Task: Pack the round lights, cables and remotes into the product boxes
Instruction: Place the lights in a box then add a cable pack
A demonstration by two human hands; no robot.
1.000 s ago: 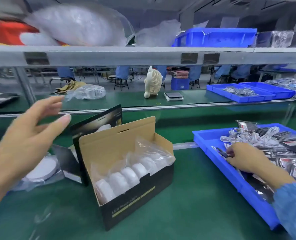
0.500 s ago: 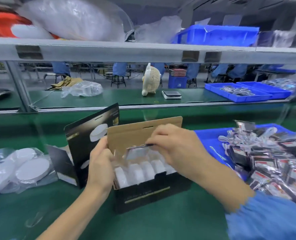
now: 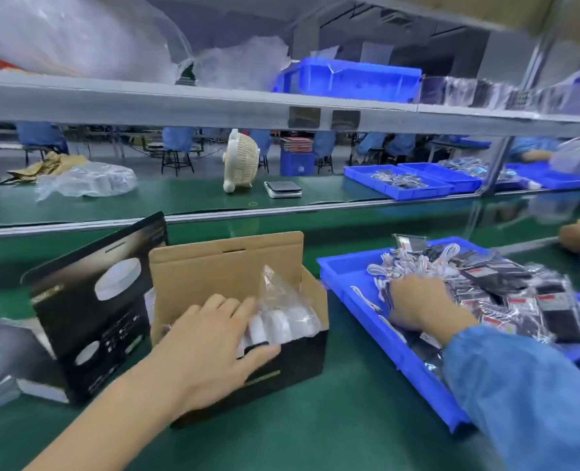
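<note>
Head view, sole view supplied.

Step in hand, as judged: accessory stage of packing. Open black-and-kraft cardboard product box [image 3: 237,334] standing on green tabletop [image 3: 332,419], lid flap upright, already loaded with a row of white round lights in a clear plastic bag [image 3: 282,321]. Cables and remotes not seen inside the box from this angle; not confirmed either way.

Left hand [image 3: 210,348]: laid over the near-left rim of the box, palm down, fingers [image 3: 234,307] fairly straight and resting on the bagged lights, thumb against the black front wall. Nothing gripped; reads as steadying the box and pressing the bag down.

Right hand [image 3: 417,304]: in blue sleeve, reaching into shallow blue plastic tray [image 3: 343,277] just right of the box, set down among white coiled cables [image 3: 414,263] and near black remotes in clear sachets [image 3: 526,300]. Fingertips buried in the pile; whether anything is pinched cannot be told.

Next move, as judged: single out one cable, or one remote sachet, lift it free of the tangle, carry it left to the box and slip it beside the bagged lights. Risk noted: cables interlocked, extra pieces likely to trail.

Second printed box [image 3: 91,300] standing just left, behind.
</note>
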